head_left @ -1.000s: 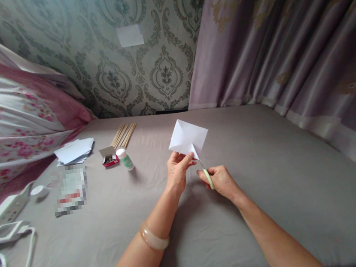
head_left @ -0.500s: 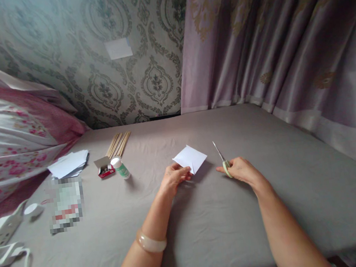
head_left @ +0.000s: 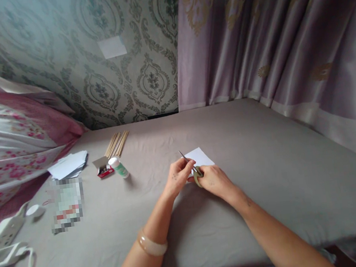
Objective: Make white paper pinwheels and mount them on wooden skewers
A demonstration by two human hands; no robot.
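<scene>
My right hand (head_left: 215, 179) grips a pair of scissors (head_left: 198, 177) by its greenish handles, the blades pointing up and to the left. Close against it, my left hand (head_left: 179, 175) pinches a piece of white paper (head_left: 200, 156). The blades cross over the paper beside my left thumb. Much of the paper's near side is hidden behind both hands, and I cannot tell whether the blades are cutting it. A pale bangle (head_left: 152, 244) circles my left forearm.
Left on the grey sheet (head_left: 263, 140) are a white-capped bottle (head_left: 119, 167), a small open red box (head_left: 105, 171), several thin wooden sticks (head_left: 117, 144), stacked white paper (head_left: 68, 165), a white round cap (head_left: 35, 211), a blurred-out item (head_left: 68, 205) and a power strip (head_left: 5, 235).
My right hand has brought the scissors leftward to the paper, and the blades now lie across it. My left hand keeps hold of the paper, which has turned and shifted slightly right.
</scene>
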